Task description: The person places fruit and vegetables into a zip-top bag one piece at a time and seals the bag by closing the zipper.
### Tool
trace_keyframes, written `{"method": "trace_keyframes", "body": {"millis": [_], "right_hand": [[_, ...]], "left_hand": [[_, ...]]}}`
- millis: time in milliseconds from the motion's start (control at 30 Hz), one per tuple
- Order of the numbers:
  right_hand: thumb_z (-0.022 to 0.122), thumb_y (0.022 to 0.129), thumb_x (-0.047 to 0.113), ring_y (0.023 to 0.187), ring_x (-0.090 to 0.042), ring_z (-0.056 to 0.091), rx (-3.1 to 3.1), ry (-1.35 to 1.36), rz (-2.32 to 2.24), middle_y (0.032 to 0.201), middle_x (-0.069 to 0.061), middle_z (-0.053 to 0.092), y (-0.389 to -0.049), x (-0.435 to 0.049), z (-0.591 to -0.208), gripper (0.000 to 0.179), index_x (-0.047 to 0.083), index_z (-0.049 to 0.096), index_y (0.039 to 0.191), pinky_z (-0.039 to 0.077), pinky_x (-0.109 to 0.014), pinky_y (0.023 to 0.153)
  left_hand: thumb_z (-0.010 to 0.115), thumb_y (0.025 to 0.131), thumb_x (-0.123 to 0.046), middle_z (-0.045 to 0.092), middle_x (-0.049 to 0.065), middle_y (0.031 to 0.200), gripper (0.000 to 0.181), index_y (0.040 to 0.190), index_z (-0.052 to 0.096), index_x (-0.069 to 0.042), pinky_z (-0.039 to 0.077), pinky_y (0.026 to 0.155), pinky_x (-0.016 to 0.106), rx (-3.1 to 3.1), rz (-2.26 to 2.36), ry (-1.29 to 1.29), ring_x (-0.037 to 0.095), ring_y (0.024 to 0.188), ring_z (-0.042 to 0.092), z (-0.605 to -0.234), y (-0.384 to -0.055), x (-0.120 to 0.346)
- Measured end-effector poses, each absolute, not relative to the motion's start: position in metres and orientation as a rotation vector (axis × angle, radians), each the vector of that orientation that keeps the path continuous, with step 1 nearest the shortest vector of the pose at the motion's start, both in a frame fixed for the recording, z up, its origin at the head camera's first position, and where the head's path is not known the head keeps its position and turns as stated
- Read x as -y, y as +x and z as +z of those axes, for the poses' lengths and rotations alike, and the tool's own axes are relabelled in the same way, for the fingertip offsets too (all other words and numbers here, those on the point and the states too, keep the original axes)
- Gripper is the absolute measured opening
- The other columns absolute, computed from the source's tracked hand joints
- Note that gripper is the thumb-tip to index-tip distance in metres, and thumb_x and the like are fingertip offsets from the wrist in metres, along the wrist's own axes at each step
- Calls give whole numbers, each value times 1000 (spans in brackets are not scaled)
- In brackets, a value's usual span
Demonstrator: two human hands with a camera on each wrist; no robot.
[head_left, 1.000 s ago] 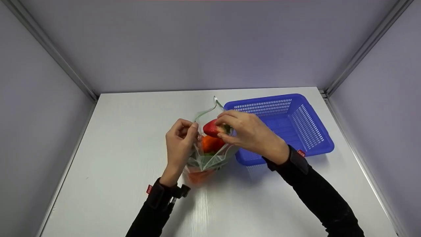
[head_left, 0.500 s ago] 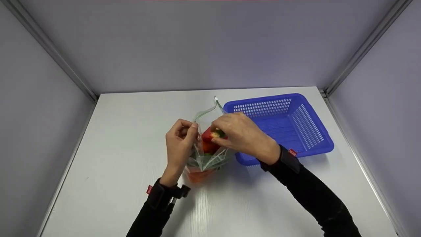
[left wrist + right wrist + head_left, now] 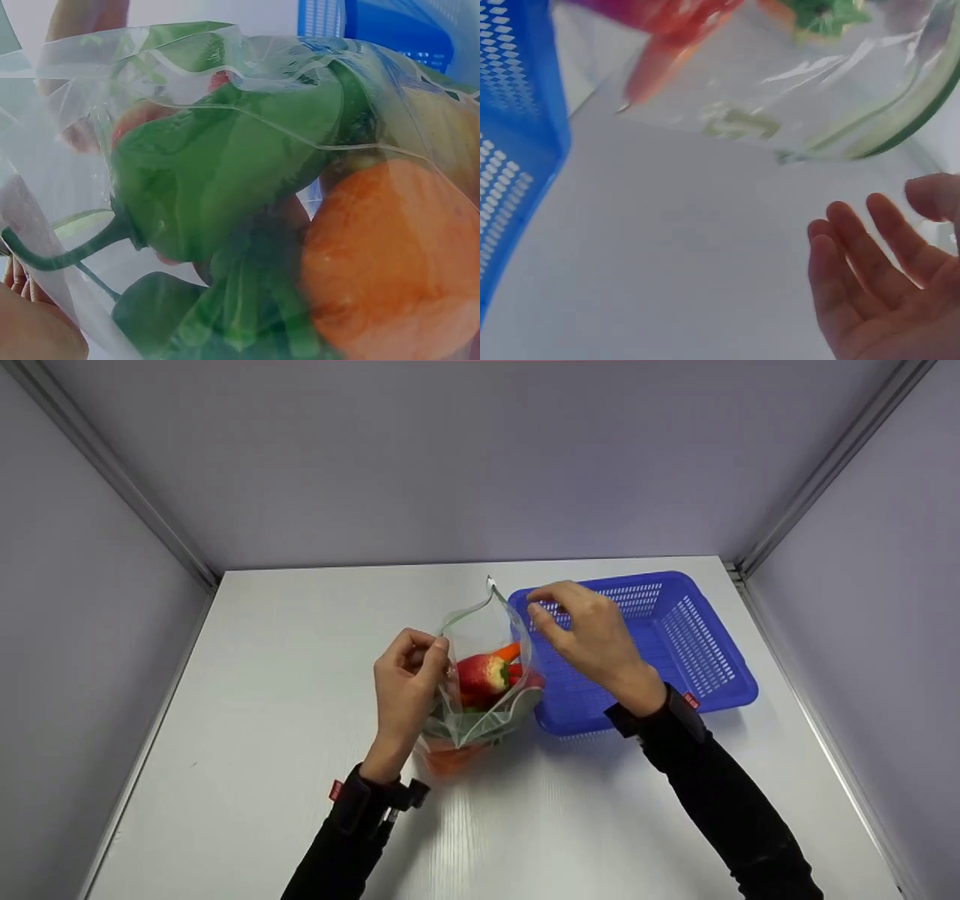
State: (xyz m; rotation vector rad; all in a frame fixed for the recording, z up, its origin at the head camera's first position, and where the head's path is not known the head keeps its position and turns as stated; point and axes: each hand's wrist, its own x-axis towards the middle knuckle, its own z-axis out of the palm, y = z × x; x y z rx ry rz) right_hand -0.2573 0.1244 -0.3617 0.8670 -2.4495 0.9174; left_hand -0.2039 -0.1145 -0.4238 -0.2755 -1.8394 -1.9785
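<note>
My left hand [image 3: 409, 675] pinches the left edge of a clear zip bag [image 3: 480, 730] between thumb and fingers, and the bag's mouth gapes. Inside, a strawberry [image 3: 478, 676] lies on top with its leafy end to the right, beside a pointed orange piece like a carrot tip [image 3: 510, 651]. Through the plastic, the left wrist view shows a green pepper [image 3: 232, 165] with a curved stem and a round orange fruit [image 3: 390, 262]. My right hand [image 3: 589, 637] holds nothing, its fingers loosely bent over the basket's left side, apart from the bag.
A blue plastic basket [image 3: 649, 656] with slotted walls stands right behind the bag, its left side close to it. Both rest on a white table [image 3: 285, 697]. Grey panels [image 3: 480, 465] rise at the back and both sides.
My right hand lowered the strawberry into the bag, let go and drew back up and right over the basket. The left hand kept its pinch on the bag's edge.
</note>
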Motion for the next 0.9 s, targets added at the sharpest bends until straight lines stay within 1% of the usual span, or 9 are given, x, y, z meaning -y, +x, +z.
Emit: {"method": "trace_keyframes", "body": {"millis": [100,167,300,400,433,533,700,800,900], "right_hand": [[62,106,22,88,-25,69,2528,781,925,95,-10,74,-264,-128,-366,24,2,75,104,57,-40,79],[61,107,26,80,-24,66,2570,746,931,87,-8,72,-267,-127,-369,28,4,75,98,53,-37,74],[58,107,34,63,-20,52,2628,723,918,69,-2,55,-267,-123,-372,37,8,66,81,38,-31,60],[58,106,39,56,-17,41,2662,744,868,62,2,42,-267,-118,-373,42,13,57,73,27,-31,54],[58,106,39,55,-16,40,2669,754,849,61,4,41,-267,-116,-373,44,14,56,70,26,-31,54],[59,104,34,53,-14,38,2678,787,824,59,6,40,-267,-112,-373,41,15,55,67,25,-30,52],[60,97,14,51,-12,36,2633,791,934,58,6,39,-266,-107,-371,32,12,56,65,24,-27,50],[59,95,8,51,-11,36,2578,783,1074,58,6,42,-262,-107,-369,31,11,59,65,24,-25,50],[60,97,7,51,-10,39,2515,796,1204,58,6,46,-257,-109,-366,32,10,60,65,26,-23,48]], "left_hand": [[64,101,-8,63,12,69,15,92,62,4,45,44,22,1827,-2008,-294,14,50,57,-424,-204,115],[64,101,-7,64,13,69,14,92,62,4,48,44,23,1821,-2024,-310,16,49,58,-423,-204,115],[64,102,-7,64,13,69,14,93,61,3,51,44,25,1814,-2032,-334,18,49,59,-423,-204,115],[64,101,-6,64,13,69,14,92,61,3,50,44,25,1809,-2036,-329,18,49,59,-424,-203,115],[64,101,-6,64,13,69,14,92,61,3,51,44,25,1806,-2040,-325,18,48,59,-424,-203,115],[64,101,-6,63,13,69,14,91,61,3,50,43,25,1808,-2042,-312,18,48,59,-424,-202,115],[65,101,-7,61,12,67,16,90,61,3,46,41,23,1824,-2003,-324,17,47,58,-418,-208,117],[64,102,-8,58,12,65,18,89,61,4,44,41,23,1824,-1971,-348,17,45,54,-411,-213,123],[64,102,-8,56,10,63,18,88,61,4,42,41,24,1823,-1928,-358,17,44,49,-403,-218,131]]}}
